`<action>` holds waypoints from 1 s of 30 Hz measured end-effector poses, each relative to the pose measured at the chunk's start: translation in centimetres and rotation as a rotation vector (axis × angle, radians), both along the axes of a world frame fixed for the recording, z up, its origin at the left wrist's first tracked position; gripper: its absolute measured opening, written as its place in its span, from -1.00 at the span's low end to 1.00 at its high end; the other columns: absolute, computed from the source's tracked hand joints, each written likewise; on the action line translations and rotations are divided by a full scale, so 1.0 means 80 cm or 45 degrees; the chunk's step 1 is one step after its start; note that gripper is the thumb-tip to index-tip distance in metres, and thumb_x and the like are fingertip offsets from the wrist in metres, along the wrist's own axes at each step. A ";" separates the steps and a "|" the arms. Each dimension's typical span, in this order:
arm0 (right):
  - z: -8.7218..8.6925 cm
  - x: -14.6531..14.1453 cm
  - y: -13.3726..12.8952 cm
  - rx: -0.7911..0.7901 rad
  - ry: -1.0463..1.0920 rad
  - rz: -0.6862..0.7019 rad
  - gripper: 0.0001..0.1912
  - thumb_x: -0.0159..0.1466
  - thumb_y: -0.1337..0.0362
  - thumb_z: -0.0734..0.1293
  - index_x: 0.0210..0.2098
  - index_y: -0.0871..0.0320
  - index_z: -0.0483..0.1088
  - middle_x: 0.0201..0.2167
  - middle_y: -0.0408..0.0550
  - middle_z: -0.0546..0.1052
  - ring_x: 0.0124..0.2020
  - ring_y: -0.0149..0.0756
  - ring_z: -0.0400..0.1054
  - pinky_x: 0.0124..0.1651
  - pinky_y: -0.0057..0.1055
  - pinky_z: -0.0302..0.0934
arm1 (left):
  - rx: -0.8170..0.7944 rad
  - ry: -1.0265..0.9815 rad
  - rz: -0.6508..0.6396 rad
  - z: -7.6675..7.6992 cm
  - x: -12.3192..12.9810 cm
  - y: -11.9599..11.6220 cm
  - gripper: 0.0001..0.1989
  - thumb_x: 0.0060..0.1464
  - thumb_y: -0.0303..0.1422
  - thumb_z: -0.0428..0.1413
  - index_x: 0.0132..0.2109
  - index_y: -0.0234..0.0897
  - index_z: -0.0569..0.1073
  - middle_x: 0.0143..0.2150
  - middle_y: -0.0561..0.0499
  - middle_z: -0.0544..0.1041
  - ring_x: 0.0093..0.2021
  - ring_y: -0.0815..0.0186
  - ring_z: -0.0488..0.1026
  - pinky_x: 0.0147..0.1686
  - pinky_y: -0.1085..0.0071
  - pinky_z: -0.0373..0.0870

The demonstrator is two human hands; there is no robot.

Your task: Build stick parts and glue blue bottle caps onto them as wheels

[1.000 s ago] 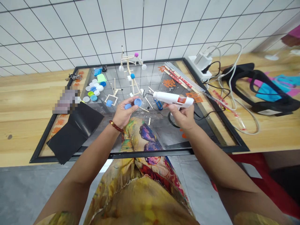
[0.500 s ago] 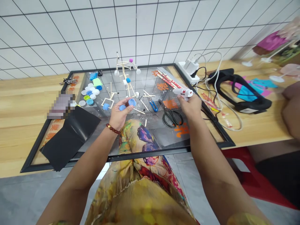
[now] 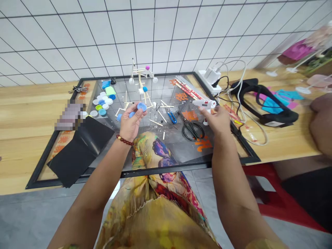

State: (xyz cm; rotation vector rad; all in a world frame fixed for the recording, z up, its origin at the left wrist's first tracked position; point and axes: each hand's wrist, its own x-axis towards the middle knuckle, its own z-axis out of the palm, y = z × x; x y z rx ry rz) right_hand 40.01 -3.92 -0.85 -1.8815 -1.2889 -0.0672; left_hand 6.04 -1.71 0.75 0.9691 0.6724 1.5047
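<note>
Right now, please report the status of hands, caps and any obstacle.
Left hand: holding blue caps. Right hand: holding white glue gun. Possible obstacle: scissors lying between hands, nearer right.

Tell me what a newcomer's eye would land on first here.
Probably the left hand, near the middle, holding two blue caps, and the right hand, farther right, gripping a white glue gun. Beyond the left hand, a stick model with a pink ball stands toward the back of the black-framed panel. A large black sheet lies across the panel's near left.

Two hands (image 3: 129,125), two held blue caps (image 3: 141,107), one glue gun (image 3: 201,103), one black scissors (image 3: 193,128), one snips (image 3: 171,117).
</note>
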 end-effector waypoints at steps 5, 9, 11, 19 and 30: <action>0.061 -0.042 -0.027 0.584 -0.215 -0.102 -0.69 0.37 0.06 0.22 -0.12 0.12 0.46 -0.16 0.18 0.50 -0.16 -0.08 0.37 -0.06 -0.09 0.26 | 0.022 -0.031 -0.050 0.001 0.000 0.000 -0.62 -0.15 -0.18 0.45 -0.16 -0.15 0.63 -0.18 0.02 0.63 -0.18 0.34 0.57 0.07 0.21 0.52; 0.078 -0.098 -0.018 0.119 -0.388 0.578 -0.83 0.28 0.25 0.29 -0.29 0.12 0.54 -0.32 0.02 0.59 -0.25 -0.17 0.44 -0.11 -0.24 0.29 | 0.012 -0.047 -0.038 -0.001 0.000 0.001 -0.63 -0.16 -0.19 0.45 -0.16 -0.15 0.63 -0.20 0.03 0.63 -0.22 0.37 0.57 0.04 0.25 0.53; 0.074 -0.120 -0.005 -0.165 -0.456 0.650 -0.79 0.27 0.28 0.28 -0.26 0.13 0.58 -0.27 0.02 0.62 -0.20 -0.15 0.47 -0.13 -0.27 0.28 | 0.004 -0.057 -0.027 -0.002 0.000 0.002 -0.62 -0.17 -0.19 0.46 -0.17 -0.16 0.63 -0.20 0.03 0.63 -0.23 0.38 0.57 0.01 0.26 0.54; 0.063 -0.173 0.040 -0.807 -0.583 0.562 -0.70 0.31 0.20 0.26 -0.14 0.10 0.62 -0.14 0.10 0.66 -0.06 -0.05 0.52 -0.11 -0.28 0.30 | 0.005 -0.026 -0.028 -0.007 -0.002 0.004 -0.62 -0.13 -0.20 0.43 -0.12 -0.16 0.62 -0.15 0.01 0.64 -0.14 0.31 0.57 0.07 0.20 0.50; 0.080 -0.198 0.065 -1.114 -0.323 0.766 -0.77 0.16 0.28 0.42 -0.20 0.17 0.64 -0.32 -0.01 0.63 -0.23 -0.23 0.50 -0.27 -0.45 0.26 | -0.048 0.003 -0.040 -0.009 0.003 0.002 -0.59 -0.13 -0.20 0.44 -0.10 -0.16 0.62 -0.16 0.01 0.62 -0.12 0.29 0.58 0.09 0.18 0.48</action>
